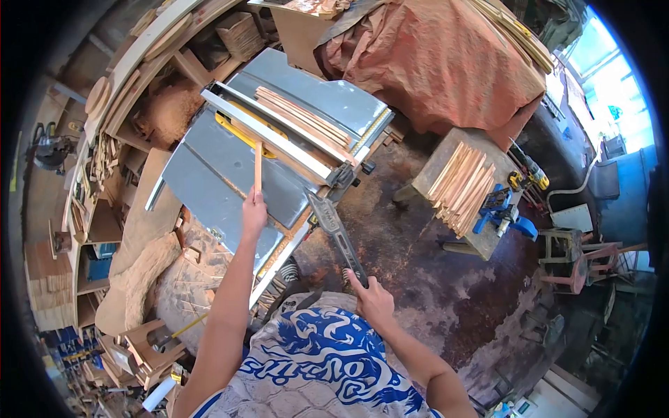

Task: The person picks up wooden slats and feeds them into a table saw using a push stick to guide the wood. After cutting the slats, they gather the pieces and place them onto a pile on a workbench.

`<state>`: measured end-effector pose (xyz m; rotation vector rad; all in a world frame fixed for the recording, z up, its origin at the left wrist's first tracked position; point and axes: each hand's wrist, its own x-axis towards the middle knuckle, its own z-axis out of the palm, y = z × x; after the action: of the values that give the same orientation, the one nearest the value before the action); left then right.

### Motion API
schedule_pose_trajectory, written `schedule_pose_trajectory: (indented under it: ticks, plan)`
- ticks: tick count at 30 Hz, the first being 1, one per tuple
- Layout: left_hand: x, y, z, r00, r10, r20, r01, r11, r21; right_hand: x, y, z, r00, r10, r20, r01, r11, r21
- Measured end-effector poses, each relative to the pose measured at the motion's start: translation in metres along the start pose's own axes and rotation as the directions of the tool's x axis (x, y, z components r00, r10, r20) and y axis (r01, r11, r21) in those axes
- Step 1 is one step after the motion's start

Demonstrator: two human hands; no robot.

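Note:
My left hand (255,210) is closed around the near end of a thin wooden strip (258,167) lying on the grey table saw (209,164). The strip's far end reaches the yellow throat plate (240,132) beside the long metal fence (272,132). In my right hand (375,301) is a dark grey push stick (339,238) marked DeWalt, gripped at its lower end. Its notched tip is over the saw's near right edge. Several cut strips (303,117) rest together on the saw beyond the fence rail. The blade cannot be made out.
Right of the saw, a low wooden bench (456,143) carries a pile of strips (461,184), a blue clamp-like tool (498,212) and a yellow drill (531,174). A brown tarp (432,63) covers something behind. Shelves (90,226) with scrap wood curve along the left.

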<state>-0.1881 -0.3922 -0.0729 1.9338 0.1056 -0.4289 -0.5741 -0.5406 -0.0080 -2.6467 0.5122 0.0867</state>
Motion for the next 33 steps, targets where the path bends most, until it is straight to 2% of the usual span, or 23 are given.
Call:
schedule_pose_trajectory:
  ticks: [3, 8, 11, 19, 21, 27, 33]
  plan:
    - [0.002, -0.001, -0.002, 0.999, 0.036, 0.002, -0.036, 0.999, -0.01, -0.001, 0.003, 0.005, 0.991, -0.024, -0.129, 0.022, 1.0, -0.015]
    - [0.005, -0.005, 0.0, 0.998, 0.061, 0.014, -0.06, 0.996, -0.064, 0.0, 0.004, 0.006, 0.989, -0.038, -0.145, 0.036, 0.999, -0.021]
    - [0.019, -0.024, 0.001, 0.997, 0.07, 0.022, -0.069, 0.997, -0.033, 0.001, 0.001, 0.004, 0.984, -0.053, -0.17, 0.052, 0.999, -0.013]
    - [0.006, -0.005, 0.0, 0.999, 0.035, 0.009, -0.035, 0.997, -0.07, 0.002, 0.001, 0.005, 0.981, -0.069, -0.183, 0.065, 0.997, -0.03]
    - [-0.002, 0.005, 0.001, 1.0, 0.021, -0.005, -0.022, 0.995, -0.099, 0.001, 0.005, 0.007, 0.967, -0.111, -0.229, 0.098, 0.993, -0.067]
    - [0.004, -0.002, -0.001, 0.998, 0.048, -0.027, -0.049, 0.998, -0.025, 0.001, 0.008, 0.007, 0.909, -0.192, -0.371, 0.182, 0.981, -0.063]
    - [0.002, 0.001, 0.0, 0.997, 0.069, -0.044, -0.069, 0.998, 0.005, 0.004, 0.009, 0.006, 0.87, -0.236, -0.434, 0.231, 0.971, -0.065]
